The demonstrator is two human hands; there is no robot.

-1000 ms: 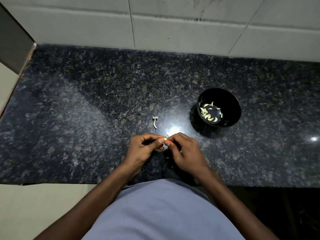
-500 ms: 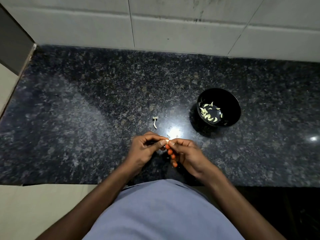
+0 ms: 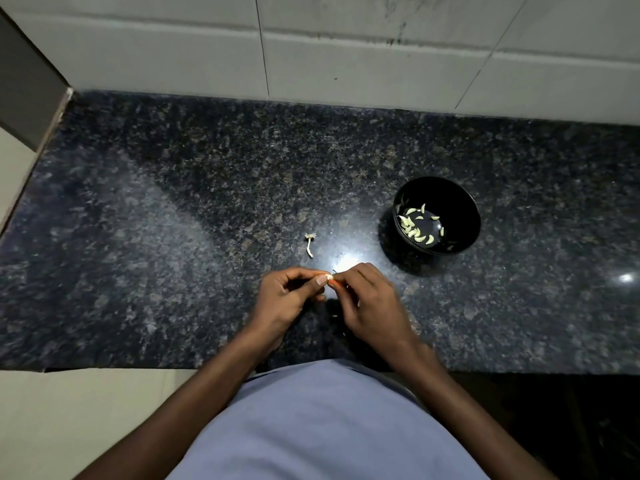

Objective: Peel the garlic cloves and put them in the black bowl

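Note:
My left hand [image 3: 282,299] and my right hand [image 3: 372,306] meet fingertip to fingertip just above the dark granite counter, near its front edge. Both pinch one small pale garlic clove [image 3: 330,277], mostly hidden by the fingers. The black bowl [image 3: 465,216] stands on the counter to the right and a little beyond my hands. Several peeled pale cloves [image 3: 414,230] lie in its bottom.
A bare garlic stem [image 3: 310,244] lies on the granite counter [image 3: 173,237] just beyond my left hand. A few tiny skin scraps [image 3: 335,316] lie under my hands. A tiled wall [image 3: 346,57] runs along the back. The counter ends at a pale ledge on the left.
My right hand has turned palm down again, hiding its fingertips, after showing them briefly. Both hands stay in the same spot with the clove between them.

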